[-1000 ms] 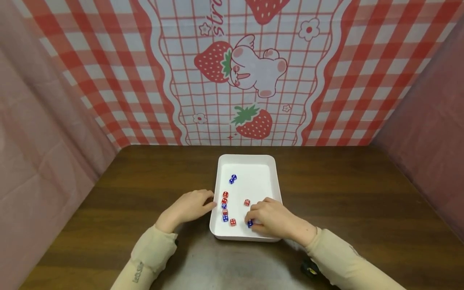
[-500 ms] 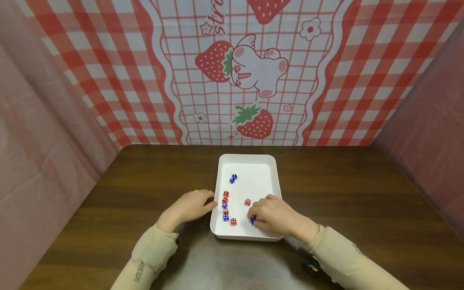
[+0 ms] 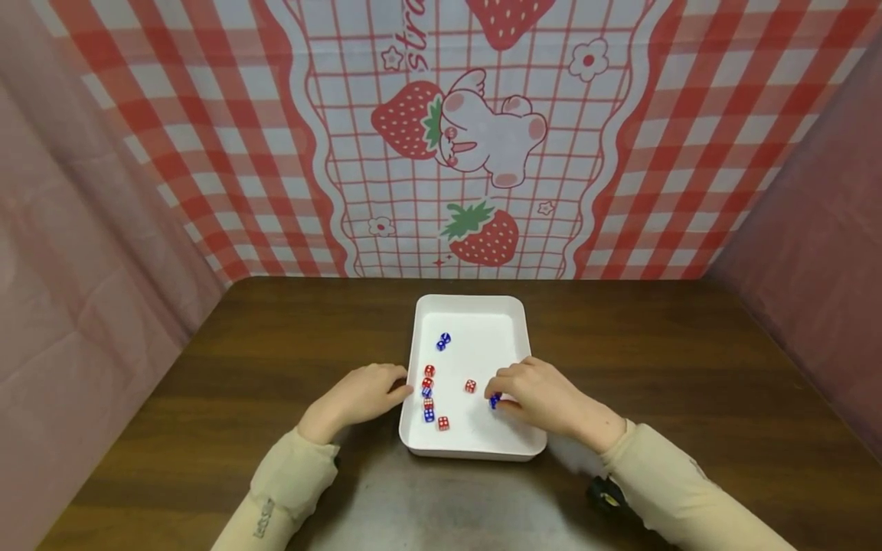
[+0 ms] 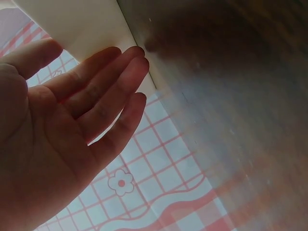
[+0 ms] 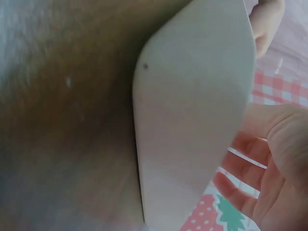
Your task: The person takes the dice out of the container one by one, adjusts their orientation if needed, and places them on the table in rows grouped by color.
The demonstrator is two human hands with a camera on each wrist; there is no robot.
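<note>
A white tray holds red and blue dice. My right hand reaches over its right side and pinches a blue die between thumb and fingers; whether a second blue die is there cannot be told. In the right wrist view, the tray wall hides the fingertips. Just left of that hand lies a lone red die. Along the left wall runs a line of red and blue dice, with a red die at its far end. My left hand rests against the tray's left wall, its fingers relaxed and holding nothing.
Farther back in the tray, two blue dice touch each other. Another red die lies near the front left corner. The tray stands on a brown wooden table with a strawberry-print cloth behind.
My right hand has slid the blue die rightward and away from me across the tray, past the lone red die. The left hand and the other dice stay put.
</note>
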